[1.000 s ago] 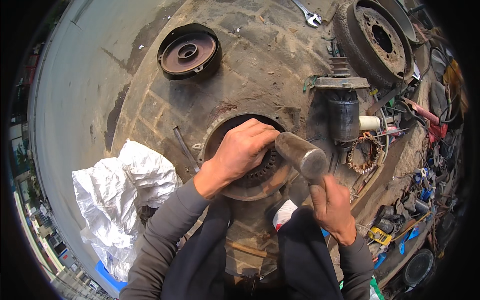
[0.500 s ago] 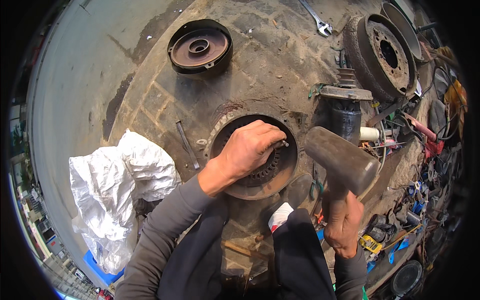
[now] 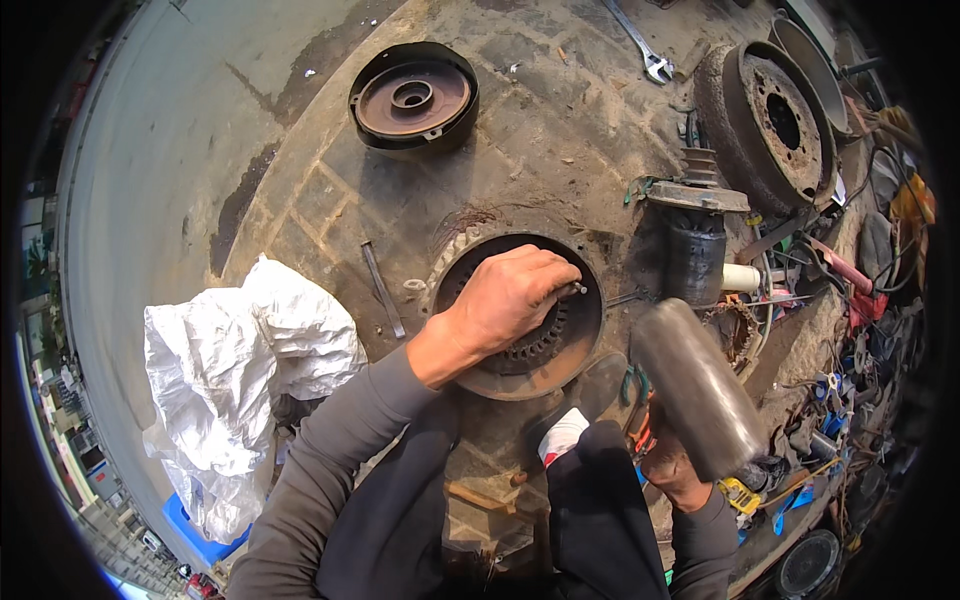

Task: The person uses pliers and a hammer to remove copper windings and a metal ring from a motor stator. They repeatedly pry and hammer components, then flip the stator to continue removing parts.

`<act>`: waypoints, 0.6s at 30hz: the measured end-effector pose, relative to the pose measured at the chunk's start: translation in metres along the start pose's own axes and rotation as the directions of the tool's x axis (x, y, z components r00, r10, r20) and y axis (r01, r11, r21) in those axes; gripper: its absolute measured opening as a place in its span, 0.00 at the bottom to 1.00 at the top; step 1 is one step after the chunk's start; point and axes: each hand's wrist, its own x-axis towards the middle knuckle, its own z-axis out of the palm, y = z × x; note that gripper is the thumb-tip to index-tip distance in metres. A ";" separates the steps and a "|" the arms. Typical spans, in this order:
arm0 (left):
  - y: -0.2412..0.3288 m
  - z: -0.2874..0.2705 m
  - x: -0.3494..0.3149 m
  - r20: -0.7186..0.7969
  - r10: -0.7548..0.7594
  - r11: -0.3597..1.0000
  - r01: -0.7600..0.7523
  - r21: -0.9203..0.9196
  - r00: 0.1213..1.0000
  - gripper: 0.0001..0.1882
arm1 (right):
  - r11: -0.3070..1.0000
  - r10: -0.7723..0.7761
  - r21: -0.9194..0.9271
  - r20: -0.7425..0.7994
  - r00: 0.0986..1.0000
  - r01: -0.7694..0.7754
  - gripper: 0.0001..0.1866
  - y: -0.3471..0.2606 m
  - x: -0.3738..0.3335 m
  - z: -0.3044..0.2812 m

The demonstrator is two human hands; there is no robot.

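Note:
My left hand [image 3: 512, 298] is closed around a thin metal rod [image 3: 579, 288], and only the rod's tip shows beyond my fingers. It is held over a round metal housing [image 3: 530, 383], which has a slotted ring inside and stands on the ground before my feet. The fingers cover part of that ring, and the rod's other end is hidden. To the right of the housing, my right hand [image 3: 672, 468] grips a mallet with a thick, dark cylindrical head [image 3: 698, 390]. The mallet head is up in the air, tilted, and hides the handle and most of my fingers.
A flat metal bar [image 3: 382, 290] lies left of the housing, near a crumpled white sack [image 3: 215, 370]. Farther off are a round metal cover [image 3: 412, 100] and an adjustable wrench [image 3: 650, 58]. Large drum [image 3: 775, 120], bellows-topped part [image 3: 695, 230] and heaped scrap line the right side.
The mallet head has swung back toward me, looks larger and now covers more of my right hand. My left hand keeps its hold at the housing. The whole view has shifted slightly.

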 end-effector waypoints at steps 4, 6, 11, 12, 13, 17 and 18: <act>-0.001 0.000 0.002 -0.006 -0.007 0.999 0.008 0.043 1.000 0.15 | 0.944 0.328 -0.041 0.193 0.925 -0.326 0.12 0.005 0.009 -0.001; 0.000 0.000 0.001 -0.016 0.006 1.000 -0.006 0.015 1.000 0.15 | 0.906 0.416 0.006 0.177 0.892 -0.424 0.13 -0.007 0.008 -0.008; -0.002 -0.001 0.000 0.006 -0.026 1.000 0.026 0.000 1.000 0.19 | 0.967 -0.218 -0.129 0.046 0.975 0.222 0.17 -0.007 0.015 0.000; -0.002 -0.001 0.000 0.004 -0.031 0.999 0.031 0.012 1.000 0.19 | 0.991 0.047 -0.135 0.161 0.986 -0.025 0.14 -0.004 0.015 0.002; -0.002 -0.001 0.000 0.005 -0.022 1.000 0.022 0.013 1.000 0.19 | 0.939 0.336 -0.170 0.275 0.901 -0.299 0.12 0.000 0.016 0.003; -0.001 0.001 -0.001 -0.012 -0.020 1.000 0.020 0.010 1.000 0.14 | 0.953 0.304 0.011 0.040 0.952 -0.304 0.17 -0.003 0.008 -0.004; 0.000 0.001 -0.002 -0.012 -0.042 0.999 0.042 -0.004 0.999 0.14 | 0.972 0.222 0.087 -0.040 0.974 -0.218 0.21 -0.009 0.002 -0.006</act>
